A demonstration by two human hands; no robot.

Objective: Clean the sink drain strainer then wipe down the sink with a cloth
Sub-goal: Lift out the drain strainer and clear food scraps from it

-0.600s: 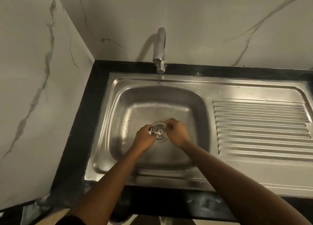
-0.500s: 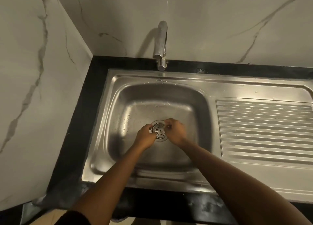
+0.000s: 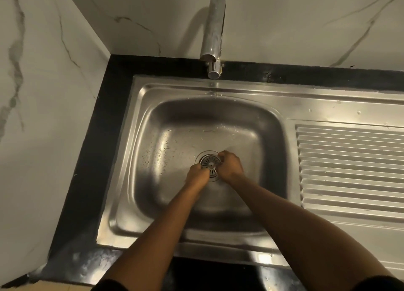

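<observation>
Down at the middle of the sink (image 3: 240, 120) floor, I have the strainer (image 3: 210, 165) at the drain (image 3: 202, 156), my left hand (image 3: 195, 176) pinching its near-left rim and my right hand (image 3: 230, 165) curled on its right rim. Whether it is seated or lifted free I cannot tell. Water drops (image 3: 153, 153) bead the sink, so I judge a wet grip may slip, or an uneven pull may jam it crooked.

Near-left rim of round slotted steel drain strainer (image 3: 210, 164) covered by left hand (image 3: 196, 176), right rim by right hand (image 3: 231, 166). Right of strainer, ribbed steel draining board (image 3: 349, 170) cropped by frame edge.
</observation>
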